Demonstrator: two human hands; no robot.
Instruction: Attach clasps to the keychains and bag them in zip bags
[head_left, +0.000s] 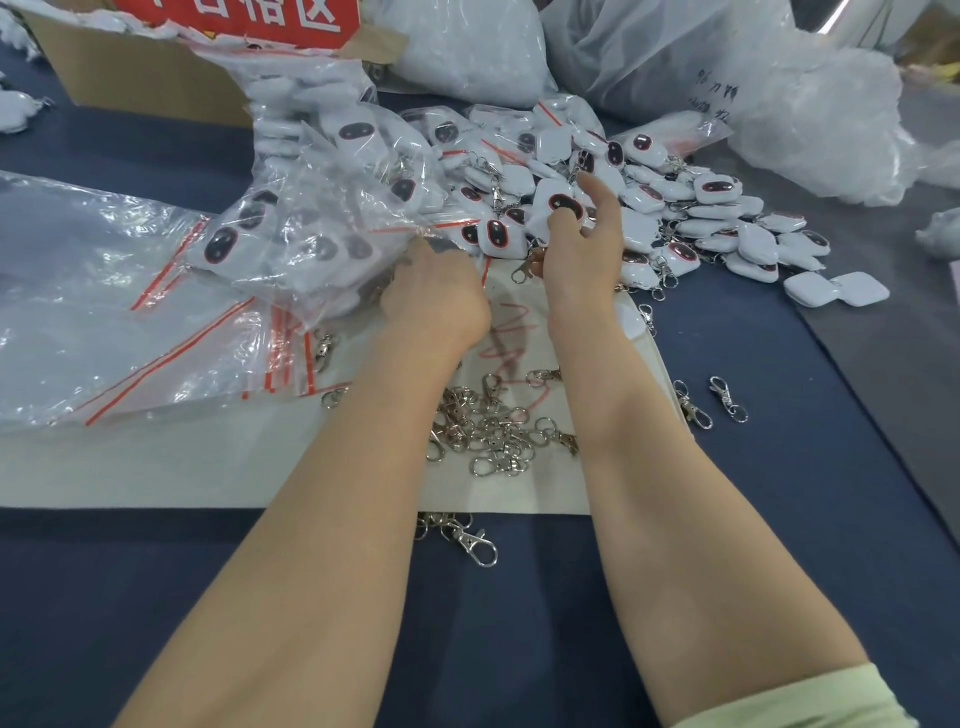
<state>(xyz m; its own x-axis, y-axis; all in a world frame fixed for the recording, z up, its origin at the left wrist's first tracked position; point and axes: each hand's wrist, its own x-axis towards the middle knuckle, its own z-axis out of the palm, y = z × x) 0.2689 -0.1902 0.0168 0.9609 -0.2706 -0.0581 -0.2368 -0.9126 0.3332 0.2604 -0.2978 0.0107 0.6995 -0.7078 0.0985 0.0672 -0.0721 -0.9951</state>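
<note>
Looking down from my head, my left hand (436, 299) lies knuckles up, its fingers curled down onto the red-striped edge of a zip bag (332, 291), gripping it. Most of the fingertips are hidden in the plastic.

My right hand (582, 254) sits just beside it and holds a white keychain (560, 208), thumb pressed on its dark face, forefinger sticking out straight. A clasp (522, 271) hangs below that hand, near the wrist side.

Behind my hands a heap of loose keychains (727, 228) spreads to the right. To the left lie bagged ones (244, 228), and nearer the edge a stack of flat bags (104, 322).

Between my forearms a pile of clasps (488, 426) rests on a white sheet (208, 467). One more clasp (475, 543) lies just off it on the blue table cover (519, 649).

A cardboard box (145, 78) stands at the far left.
</note>
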